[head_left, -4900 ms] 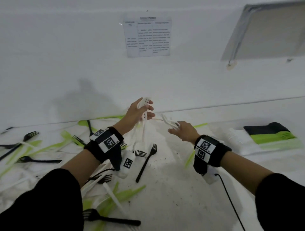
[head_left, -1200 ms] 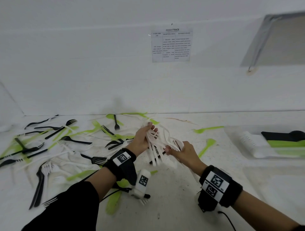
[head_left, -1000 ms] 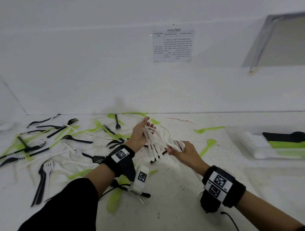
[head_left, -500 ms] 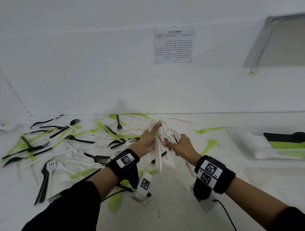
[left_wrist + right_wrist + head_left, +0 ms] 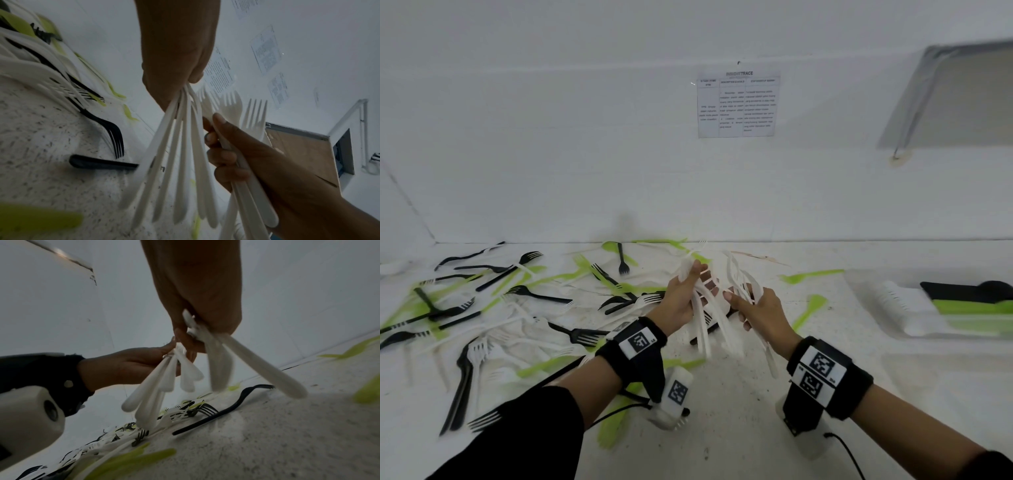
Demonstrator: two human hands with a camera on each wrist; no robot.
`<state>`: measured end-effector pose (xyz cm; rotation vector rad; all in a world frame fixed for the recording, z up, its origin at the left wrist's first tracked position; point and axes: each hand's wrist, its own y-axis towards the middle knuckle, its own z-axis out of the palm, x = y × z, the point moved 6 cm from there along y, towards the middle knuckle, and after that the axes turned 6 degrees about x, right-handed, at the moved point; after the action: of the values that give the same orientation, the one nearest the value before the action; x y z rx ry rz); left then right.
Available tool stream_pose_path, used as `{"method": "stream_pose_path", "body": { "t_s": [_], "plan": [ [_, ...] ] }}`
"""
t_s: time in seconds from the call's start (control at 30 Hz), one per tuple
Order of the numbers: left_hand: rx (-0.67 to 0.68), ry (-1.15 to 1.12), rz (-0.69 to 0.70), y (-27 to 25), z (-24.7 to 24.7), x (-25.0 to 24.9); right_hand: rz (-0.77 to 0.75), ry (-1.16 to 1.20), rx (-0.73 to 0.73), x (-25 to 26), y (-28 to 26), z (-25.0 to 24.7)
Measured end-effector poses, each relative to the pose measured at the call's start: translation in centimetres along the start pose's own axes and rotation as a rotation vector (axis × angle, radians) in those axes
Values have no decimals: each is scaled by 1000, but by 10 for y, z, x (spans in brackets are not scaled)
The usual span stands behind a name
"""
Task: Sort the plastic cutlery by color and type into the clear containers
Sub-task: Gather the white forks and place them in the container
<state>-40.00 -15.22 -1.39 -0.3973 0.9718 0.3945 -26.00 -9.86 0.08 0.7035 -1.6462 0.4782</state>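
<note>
My left hand (image 5: pixel 685 294) grips a bunch of white plastic forks (image 5: pixel 703 329) near their heads, handles fanned downward (image 5: pixel 174 170). Close beside it, my right hand (image 5: pixel 753 305) holds a second, smaller bunch of white forks (image 5: pixel 222 366), tines up (image 5: pixel 252 113). Both hands hover above the middle of the white speckled table (image 5: pixel 722 428). Black, green and white cutlery (image 5: pixel 517 298) lies scattered over the table's left half. At the right stands a clear container (image 5: pixel 914 308) holding stacked white, black and green pieces.
A black fork (image 5: pixel 222 412) lies on the table right under my hands. Loose green pieces (image 5: pixel 808 311) lie between my hands and the container. A white wall with a printed sheet (image 5: pixel 738 102) closes the back. A cable (image 5: pixel 849 455) trails from my right wrist.
Over the last second the two hands came together, each keeping its bunch of white forks; the bunches now nearly touch. Earlier I gathered white forks from the table.
</note>
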Motion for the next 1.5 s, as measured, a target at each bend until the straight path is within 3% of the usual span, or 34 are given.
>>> {"method": "stream_pose_path", "body": {
  "t_s": [0.17,0.33,0.5,0.63,0.97,1.23,1.37,1.5],
  "plan": [
    [-97,72,-28,4,-14,1,16,101,12,0,0,-5],
    [-54,-9,-71,2,-6,3,33,79,38,0,0,2],
    [-47,179,-47,2,-3,2,28,73,51,-2,0,12],
    [17,114,-64,1,0,6,36,100,51,-6,1,11],
    [45,65,-65,-4,-3,5,41,-7,-90,-16,9,-11],
    [17,36,-64,-3,0,8,50,52,190,-5,4,18],
    [25,101,-25,-3,1,3,-1,37,243,-2,1,25],
    [26,149,3,-4,-3,1,44,61,254,-3,0,26]
  ]
}}
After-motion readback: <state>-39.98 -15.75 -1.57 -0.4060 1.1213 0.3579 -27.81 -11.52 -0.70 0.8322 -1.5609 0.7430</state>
